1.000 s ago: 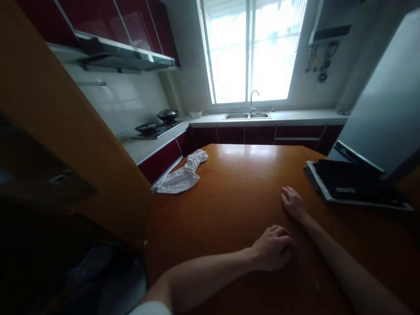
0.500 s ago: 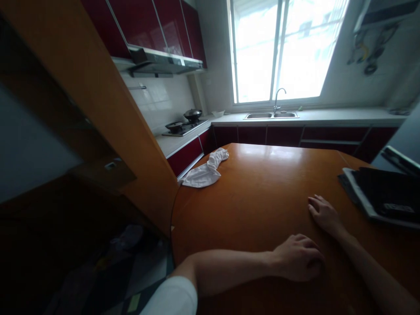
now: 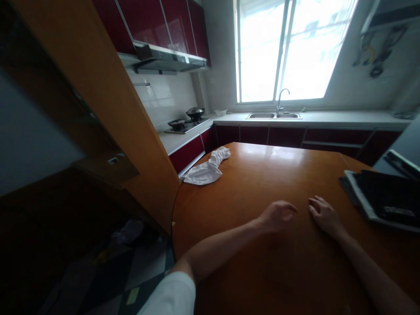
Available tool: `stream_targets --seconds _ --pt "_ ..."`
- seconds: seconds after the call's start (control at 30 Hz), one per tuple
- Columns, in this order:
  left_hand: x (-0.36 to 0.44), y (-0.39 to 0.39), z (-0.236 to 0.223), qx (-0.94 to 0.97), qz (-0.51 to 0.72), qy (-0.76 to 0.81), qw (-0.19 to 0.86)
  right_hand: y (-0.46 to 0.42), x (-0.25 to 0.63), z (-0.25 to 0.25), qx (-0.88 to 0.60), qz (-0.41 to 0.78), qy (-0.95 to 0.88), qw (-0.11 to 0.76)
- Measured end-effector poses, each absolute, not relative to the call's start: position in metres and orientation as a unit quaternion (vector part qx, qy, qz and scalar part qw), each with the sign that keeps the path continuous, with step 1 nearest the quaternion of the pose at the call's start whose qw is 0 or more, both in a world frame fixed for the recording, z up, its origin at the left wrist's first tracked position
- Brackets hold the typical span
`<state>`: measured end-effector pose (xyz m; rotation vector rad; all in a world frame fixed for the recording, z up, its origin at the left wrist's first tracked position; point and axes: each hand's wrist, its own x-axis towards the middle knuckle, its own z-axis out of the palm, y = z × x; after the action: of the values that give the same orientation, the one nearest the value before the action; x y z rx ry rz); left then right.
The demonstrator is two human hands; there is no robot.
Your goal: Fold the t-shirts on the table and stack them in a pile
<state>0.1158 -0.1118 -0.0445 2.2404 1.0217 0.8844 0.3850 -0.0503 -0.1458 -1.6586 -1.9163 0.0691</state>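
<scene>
My left hand [image 3: 278, 216] hovers over the brown wooden table [image 3: 249, 188], its fingers loosely bent and slightly apart, with no object showing in them. Motion softens its outline a little. My right hand [image 3: 324, 215] rests palm down on the tabletop, fingers stretched forward, holding nothing. A gap of bare wood separates the two hands. Toward the table's far left edge lies a crumpled white cloth [image 3: 205, 171], well away from both hands. Stacked dark folders or bags [image 3: 387, 194] lie to the right of my right hand.
A wooden partition [image 3: 144, 144] borders the table on the left. Beyond are a stove [image 3: 187, 127] with two pans, a range hood [image 3: 170, 60], and a counter with a double sink [image 3: 274, 116] below a bright window [image 3: 295, 52]. Checkered floor [image 3: 144, 271] shows at lower left.
My left hand has moved up and left, away from the near part of the table, and its fingers have loosened. The right hand stays in place. The view has shifted slightly.
</scene>
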Motion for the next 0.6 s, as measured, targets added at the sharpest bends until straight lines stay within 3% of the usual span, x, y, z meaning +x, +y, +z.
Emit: stream_targets --seconds 0.1,0.27,0.4,0.6 --pt "0.053 -0.056 -0.016 0.73 0.344 0.575 0.14 -0.051 0.384 -0.145 -0.624 0.024 -0.724 0.293" --pt "-0.06 -0.016 -0.015 0.602 0.332 0.725 0.046 -0.051 0.383 -0.145 -0.628 0.016 -0.721 0.292" --pt "-0.099 -0.012 -0.035 0.565 0.266 0.78 0.045 -0.053 0.38 -0.143 -0.631 0.016 -0.72 0.29" --pt "-0.075 -0.007 -0.046 0.617 0.186 0.76 0.086 -0.056 0.377 -0.137 -0.632 0.027 -0.712 0.304"
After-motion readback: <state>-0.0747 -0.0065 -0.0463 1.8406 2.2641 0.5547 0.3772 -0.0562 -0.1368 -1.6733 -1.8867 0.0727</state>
